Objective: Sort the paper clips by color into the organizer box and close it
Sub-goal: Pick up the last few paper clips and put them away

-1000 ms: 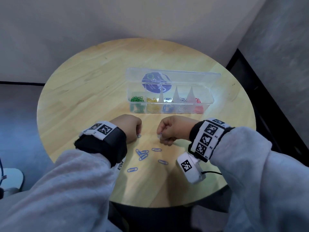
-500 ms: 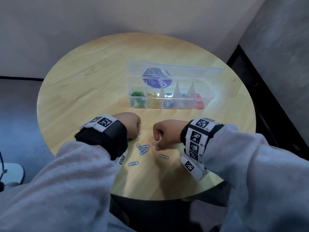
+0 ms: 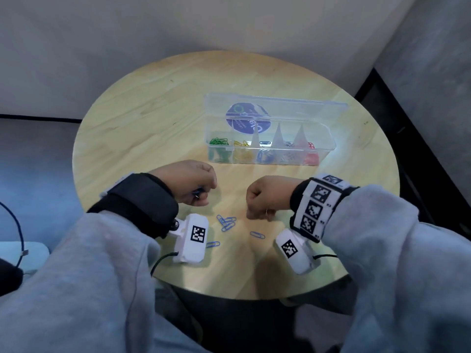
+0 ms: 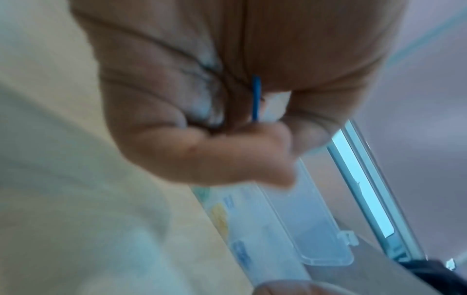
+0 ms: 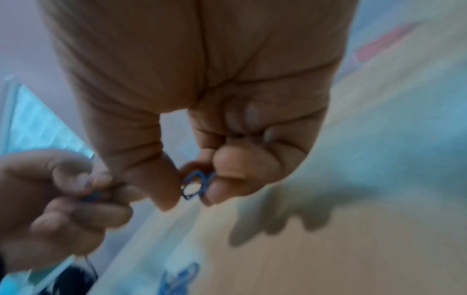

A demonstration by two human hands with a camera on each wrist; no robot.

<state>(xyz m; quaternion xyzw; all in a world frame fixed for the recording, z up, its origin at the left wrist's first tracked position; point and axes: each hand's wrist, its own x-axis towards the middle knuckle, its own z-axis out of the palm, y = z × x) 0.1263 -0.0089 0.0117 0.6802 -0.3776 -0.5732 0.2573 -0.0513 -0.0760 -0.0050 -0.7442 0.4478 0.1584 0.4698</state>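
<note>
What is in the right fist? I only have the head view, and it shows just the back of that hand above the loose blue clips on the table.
Observer: The right wrist view shows the right hand pinching at least one blue paper clip between thumb and forefinger.
Operator: And the left fist, is it empty?
Observer: No. In the left wrist view the left hand holds a second blue clip, seen edge-on, tucked between its curled fingers and the palm.
</note>
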